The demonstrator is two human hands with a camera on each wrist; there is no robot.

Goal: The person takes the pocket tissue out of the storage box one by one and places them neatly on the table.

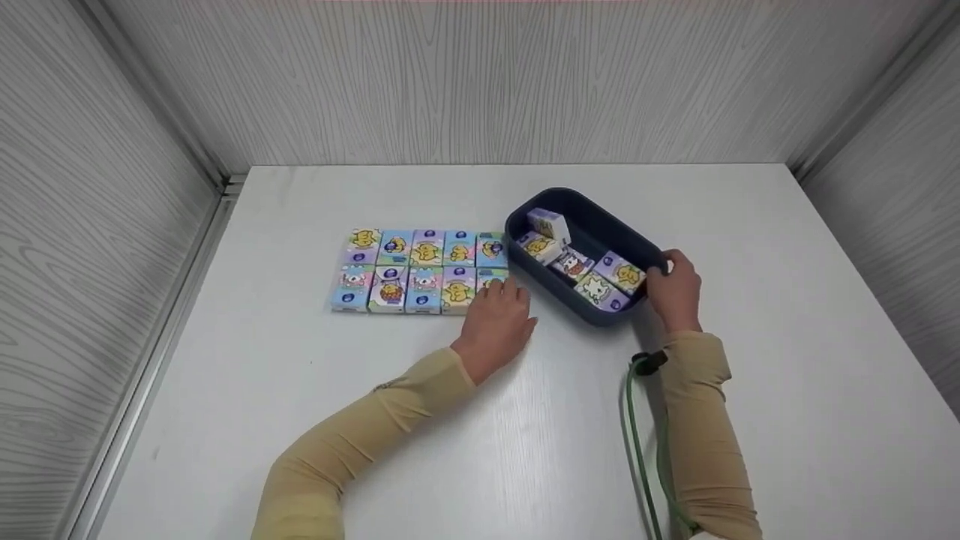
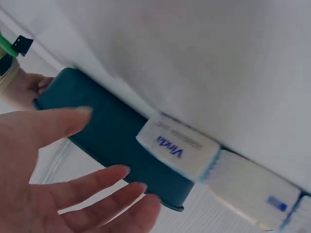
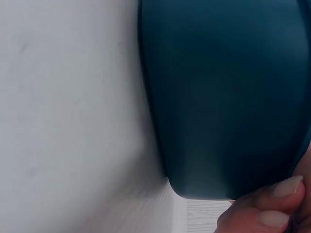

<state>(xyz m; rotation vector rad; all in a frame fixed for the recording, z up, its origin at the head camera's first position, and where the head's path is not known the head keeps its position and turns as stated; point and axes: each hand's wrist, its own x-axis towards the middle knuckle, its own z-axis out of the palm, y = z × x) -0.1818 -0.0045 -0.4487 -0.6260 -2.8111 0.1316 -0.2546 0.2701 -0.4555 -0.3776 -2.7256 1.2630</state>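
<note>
In the head view, my left hand is at the right end of the front row of small tissue packs, its fingers over the end pack. The left wrist view shows those fingers spread and loosely bent near a pack marked Vinda; whether they touch it I cannot tell. My right hand grips the rim of a dark blue-green plastic box at its right end. Several packs lie flat inside, and one pack stands on edge by the left wall.
The packs outside the box form two tight rows, the back row directly behind the front one. A green cord runs from the right wrist down the white table. Grey wood-grain panels enclose the table.
</note>
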